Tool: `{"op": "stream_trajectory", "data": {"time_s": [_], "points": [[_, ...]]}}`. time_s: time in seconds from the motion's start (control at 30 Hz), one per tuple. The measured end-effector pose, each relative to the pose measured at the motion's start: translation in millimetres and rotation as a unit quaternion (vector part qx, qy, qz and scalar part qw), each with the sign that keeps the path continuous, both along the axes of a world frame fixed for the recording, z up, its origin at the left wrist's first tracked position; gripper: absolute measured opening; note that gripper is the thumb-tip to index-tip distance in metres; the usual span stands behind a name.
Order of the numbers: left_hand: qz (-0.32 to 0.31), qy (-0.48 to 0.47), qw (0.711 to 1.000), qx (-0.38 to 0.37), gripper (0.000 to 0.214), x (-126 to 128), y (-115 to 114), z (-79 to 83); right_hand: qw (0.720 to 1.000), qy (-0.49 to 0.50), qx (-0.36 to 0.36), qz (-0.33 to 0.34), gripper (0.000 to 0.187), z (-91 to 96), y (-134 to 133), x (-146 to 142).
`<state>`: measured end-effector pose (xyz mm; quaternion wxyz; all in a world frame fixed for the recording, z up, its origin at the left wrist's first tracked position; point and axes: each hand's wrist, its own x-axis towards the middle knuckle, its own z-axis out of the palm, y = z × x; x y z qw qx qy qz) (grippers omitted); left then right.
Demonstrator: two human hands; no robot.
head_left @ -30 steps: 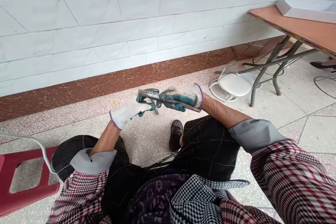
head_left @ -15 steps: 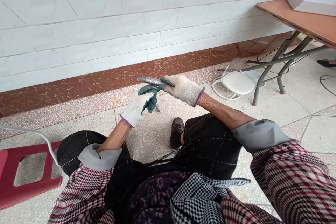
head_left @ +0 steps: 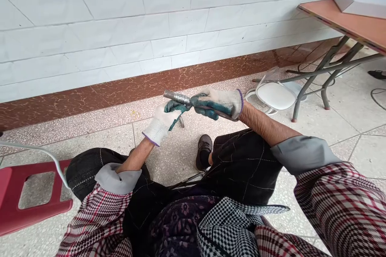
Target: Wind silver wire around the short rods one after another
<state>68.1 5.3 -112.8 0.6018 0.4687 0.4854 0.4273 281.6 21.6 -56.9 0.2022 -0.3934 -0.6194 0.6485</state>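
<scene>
A grey metal rod (head_left: 169,94) with silvery wire (head_left: 182,98) wound round it is held up over the floor, bare at its left end. My right hand (head_left: 215,102), in a white and green coated glove, is closed round its right part; a grey length shows along the palm's lower edge. My left hand (head_left: 169,117), gloved alike, is closed just beneath the wire winding, fingertips meeting the right hand's. From below the left fingers a short grey piece (head_left: 181,122) sticks out; whether it is in that grip I cannot tell.
A red plastic stool (head_left: 33,208) stands at lower left, with a pale curved tube (head_left: 36,147) above it. At right are a white folding chair seat (head_left: 276,95) and an orange-topped table (head_left: 346,18) bearing a white box (head_left: 360,2). The tiled wall (head_left: 120,28) rises ahead.
My right hand has rolled over, so its green palm side and folded fingers now show. The rod tilts down to the right more. My left hand stays close under the wire.
</scene>
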Motion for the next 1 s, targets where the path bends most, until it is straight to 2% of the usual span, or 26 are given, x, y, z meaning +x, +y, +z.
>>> {"op": "stream_trajectory", "data": {"time_s": [0.1, 0.2, 0.27, 0.3, 0.37, 0.47, 0.53, 0.6, 0.67, 0.73, 0.8, 0.87, 0.93, 1.0], "points": [[0.027, 0.013, 0.999, 0.020, 0.017, -4, -3, 5.3, 0.997, 0.041, -0.032, 0.057, 0.040, -0.6, -1, 5], [-0.019, -0.047, 0.999, -0.007, 0.046, -8, -6, 12.8, 0.990, 0.054, -0.071, 0.111, 0.046, -5.1, 2, 6], [-0.040, -0.081, 0.996, -0.023, 0.058, -8, -7, 15.7, 0.992, 0.024, -0.057, 0.112, 0.047, -8.8, 4, 2], [-0.034, -0.085, 0.995, -0.025, 0.057, -8, -7, 16.1, 0.995, -0.009, -0.027, 0.092, 0.046, -10.7, 5, -1], [0.011, -0.076, 0.997, -0.023, 0.046, -6, -5, 15.1, 0.991, -0.103, 0.084, 0.025, 0.035, -13.7, 6, -9], [0.077, -0.063, 0.995, -0.024, 0.030, -4, -1, 12.0, 0.935, -0.216, 0.277, -0.055, 0.012, -13.7, 8, -22], [0.070, -0.073, 0.995, -0.020, 0.028, -5, 1, 11.5, 0.914, -0.230, 0.330, -0.059, 0.009, -9.5, 9, -26], [0.035, -0.090, 0.995, -0.008, 0.027, -6, 1, 13.4, 0.931, -0.207, 0.293, -0.065, 0.006, -3.6, 9, -26], [0.003, -0.093, 0.996, 0.005, 0.025, -7, 0, 17.5, 0.967, -0.142, 0.199, -0.065, 0.006, 1.0, 8, -20], [-0.016, -0.080, 0.997, 0.010, 0.024, -6, -2, 22.9, 0.994, -0.041, 0.092, -0.028, 0.015, 1.6, 8, -9], [-0.040, -0.072, 0.997, 0.007, 0.032, -6, -6, 28.2, 0.998, 0.057, 0.010, 0.040, 0.029, -2.1, 7, 3], [-0.072, -0.084, 0.994, -0.005, 0.043, -6, -8, 31.6, 0.988, 0.117, -0.044, 0.093, 0.040, -7.8, 6, 11], [-0.091, -0.099, 0.991, -0.016, 0.046, -7, -8, 31.3, 0.982, 0.129, -0.072, 0.115, 0.046, -12.3, 6, 12], [-0.080, -0.110, 0.990, -0.023, 0.043, -8, -6, 27.1, 0.988, 0.100, -0.059, 0.106, 0.047, -13.8, 6, 6]]}}
